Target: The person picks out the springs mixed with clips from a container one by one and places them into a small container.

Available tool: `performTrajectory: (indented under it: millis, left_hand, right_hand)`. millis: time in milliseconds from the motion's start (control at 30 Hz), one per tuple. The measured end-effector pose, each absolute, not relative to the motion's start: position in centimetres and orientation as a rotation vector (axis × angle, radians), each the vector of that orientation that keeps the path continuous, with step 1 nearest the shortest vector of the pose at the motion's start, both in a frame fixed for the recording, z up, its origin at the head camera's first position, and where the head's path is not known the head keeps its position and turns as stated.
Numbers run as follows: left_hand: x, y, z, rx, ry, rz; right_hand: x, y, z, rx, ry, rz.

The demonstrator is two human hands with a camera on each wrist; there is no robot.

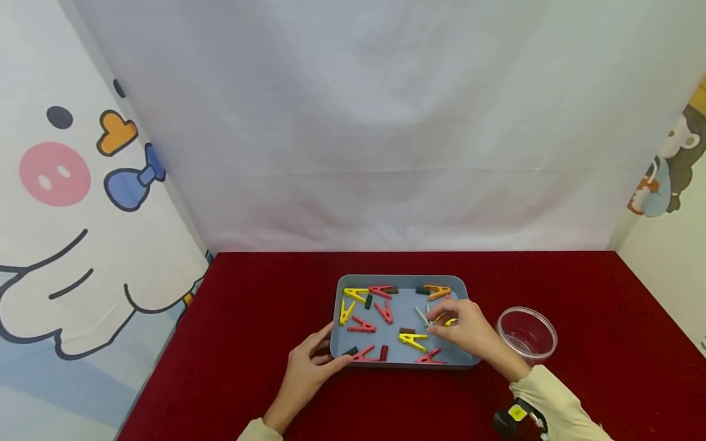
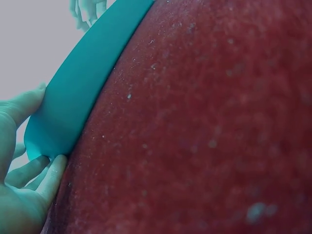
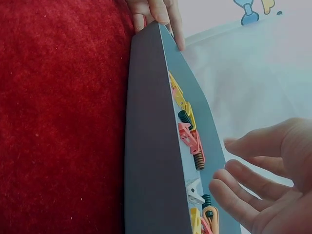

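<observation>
A shallow grey-blue tray holds clothespins in red, yellow, orange and white, with several coil springs among them. My left hand grips its near-left corner; in the left wrist view the thumb lies at the rim and the fingers are against the outer side. Over the tray's right part hovers my right hand, its fingertips close to a white clothespin and a yellow clothespin. The right wrist view shows those fingers loosely bent, nothing between them, with the white clothespin lying in the tray below.
A clear round plastic bowl stands on the red cloth-covered table, just right of the tray and beside my right forearm. A dark device is strapped to the right wrist. White curtains with cartoon prints at the sides close off the back.
</observation>
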State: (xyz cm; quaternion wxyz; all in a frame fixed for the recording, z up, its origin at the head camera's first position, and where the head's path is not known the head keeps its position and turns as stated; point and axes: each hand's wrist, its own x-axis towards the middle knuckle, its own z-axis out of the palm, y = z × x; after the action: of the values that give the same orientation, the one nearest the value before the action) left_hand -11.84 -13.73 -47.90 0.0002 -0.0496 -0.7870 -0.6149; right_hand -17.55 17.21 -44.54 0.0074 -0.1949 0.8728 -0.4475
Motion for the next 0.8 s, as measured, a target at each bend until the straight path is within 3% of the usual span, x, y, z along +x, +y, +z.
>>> performTrajectory:
  millis: [367,800]
  left_hand:
    - [-13.0,-14.1,-50.9,-0.145,-2.442,-1.935]
    - [-11.8,-13.7,-47.7,-0.171,-2.467,-1.951]
  right_hand:
    - [-18.2,16.4,-45.1,-0.633,2.719,-1.341]
    - [-18.9,15.6,-46.1,-0.736,2.731,-1.225]
